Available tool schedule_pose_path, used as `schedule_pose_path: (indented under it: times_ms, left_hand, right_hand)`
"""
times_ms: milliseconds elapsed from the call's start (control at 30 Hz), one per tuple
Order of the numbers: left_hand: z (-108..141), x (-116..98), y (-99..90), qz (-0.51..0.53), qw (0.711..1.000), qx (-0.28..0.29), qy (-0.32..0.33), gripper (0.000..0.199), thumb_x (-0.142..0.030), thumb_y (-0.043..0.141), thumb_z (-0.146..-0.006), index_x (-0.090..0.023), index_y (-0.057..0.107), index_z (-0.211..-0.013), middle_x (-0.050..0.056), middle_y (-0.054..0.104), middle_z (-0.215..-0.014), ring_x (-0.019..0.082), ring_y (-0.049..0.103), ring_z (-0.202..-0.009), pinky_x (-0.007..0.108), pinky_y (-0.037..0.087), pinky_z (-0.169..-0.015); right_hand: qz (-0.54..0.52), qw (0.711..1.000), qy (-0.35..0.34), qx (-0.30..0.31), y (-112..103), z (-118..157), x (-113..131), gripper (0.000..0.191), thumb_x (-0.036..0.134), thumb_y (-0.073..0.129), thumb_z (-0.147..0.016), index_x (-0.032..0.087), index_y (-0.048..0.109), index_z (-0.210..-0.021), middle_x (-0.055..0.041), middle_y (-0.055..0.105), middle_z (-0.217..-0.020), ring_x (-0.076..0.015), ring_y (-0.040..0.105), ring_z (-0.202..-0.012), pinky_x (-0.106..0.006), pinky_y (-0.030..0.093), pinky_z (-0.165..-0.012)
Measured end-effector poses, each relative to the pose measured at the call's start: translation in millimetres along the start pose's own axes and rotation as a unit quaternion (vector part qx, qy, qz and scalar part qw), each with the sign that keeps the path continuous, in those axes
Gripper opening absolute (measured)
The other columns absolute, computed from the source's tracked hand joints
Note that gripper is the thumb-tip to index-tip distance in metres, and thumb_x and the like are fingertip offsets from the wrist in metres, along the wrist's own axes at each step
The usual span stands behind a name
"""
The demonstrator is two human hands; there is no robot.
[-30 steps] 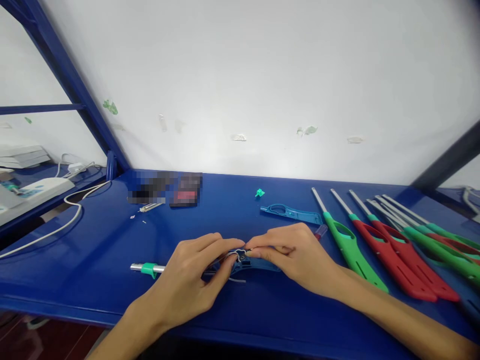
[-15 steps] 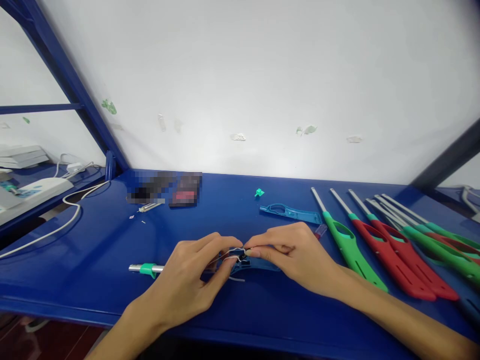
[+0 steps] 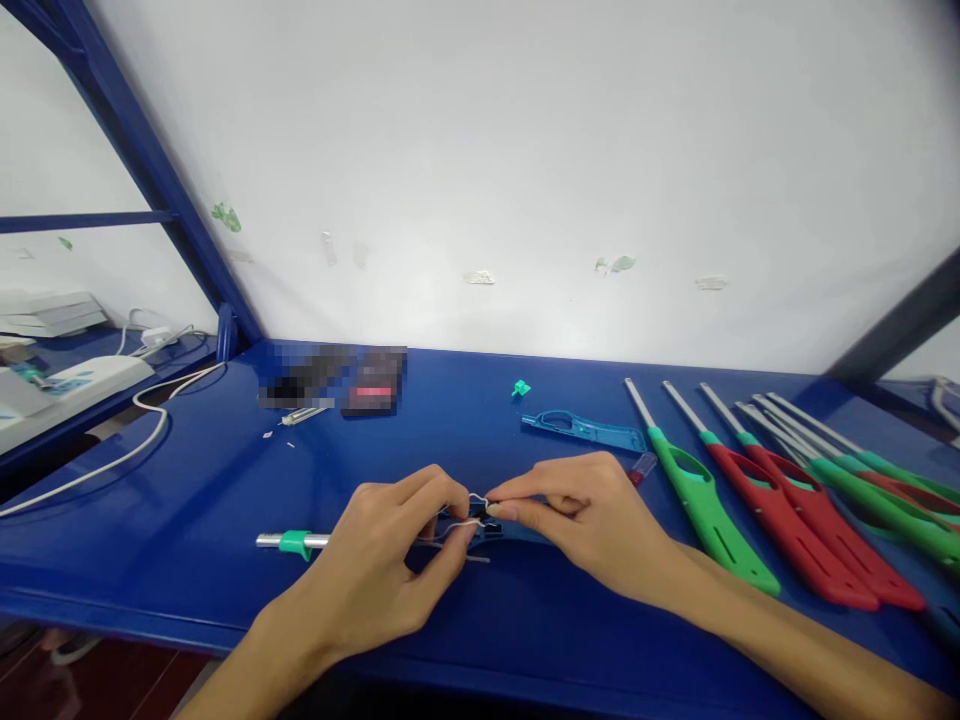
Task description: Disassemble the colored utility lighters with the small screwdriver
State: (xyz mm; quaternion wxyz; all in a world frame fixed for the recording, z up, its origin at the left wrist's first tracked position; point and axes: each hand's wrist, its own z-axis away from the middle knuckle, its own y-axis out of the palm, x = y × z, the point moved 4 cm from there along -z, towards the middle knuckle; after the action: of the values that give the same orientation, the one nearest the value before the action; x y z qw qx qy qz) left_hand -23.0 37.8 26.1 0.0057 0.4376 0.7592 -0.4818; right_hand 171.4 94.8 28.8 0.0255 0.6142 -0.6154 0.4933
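A small black part (image 3: 478, 511) is pinched between the thumb and index finger of my right hand (image 3: 596, 515). Thin white wires (image 3: 477, 496) run from it toward my left hand (image 3: 397, 555), whose thumb and bent index finger close on them; the exact grip is partly hidden. Beneath the fingertips lies a translucent blue lighter shell half (image 3: 521, 530) on the table. A metal tube (image 3: 319, 541) with a green collar (image 3: 295, 543) sticks out left of my left hand. Below the fingertips shows the end of a thin pale tube (image 3: 478, 559).
Beyond my right hand lie another blue shell half (image 3: 600, 432), a clear-and-red piece (image 3: 643, 467) and a green clip (image 3: 520, 389). Several stick lighters (image 3: 709, 515) cover the right side. At back left are blurred dark items (image 3: 373, 382); a white cable (image 3: 154, 430) crosses the left.
My left index finger has drawn back slightly from the black part and curled more. The white wire now arcs up between the hands. The view has shifted a little.
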Motion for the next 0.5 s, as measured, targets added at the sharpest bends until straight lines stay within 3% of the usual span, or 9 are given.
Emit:
schedule_pose_path:
  times_ms: [300,500]
  left_hand:
    - [0.3,0.2,-0.1,0.004,1.000,0.001,0.010,0.014,-0.014,0.058,-0.102,-0.022,0.070,-0.104,0.000,0.071,-0.095,0.009,0.058,-0.061,0.025,0.043,-0.059]
    - [0.3,1.2,0.1,0.008,1.000,-0.008,0.005,0.014,-0.014,0.058,-0.103,-0.021,0.070,-0.101,0.000,0.070,-0.094,0.008,0.057,-0.060,0.024,0.043,-0.058]
  right_hand:
    - [-0.001,1.000,-0.005,-0.001,0.9,2.2,-2.1,0.025,0.039,0.070,-0.104,0.023,0.089,-0.099,-0.0015,0.078,-0.068,-0.0107,0.053,-0.050,-0.023,0.042,-0.052]
    - [0.003,1.000,-0.008,0.016,1.9,2.7,-1.9,0.020,0.038,0.072,-0.103,0.025,0.086,-0.110,0.0011,0.082,-0.080,-0.0094,0.056,-0.054,-0.022,0.040,-0.051]
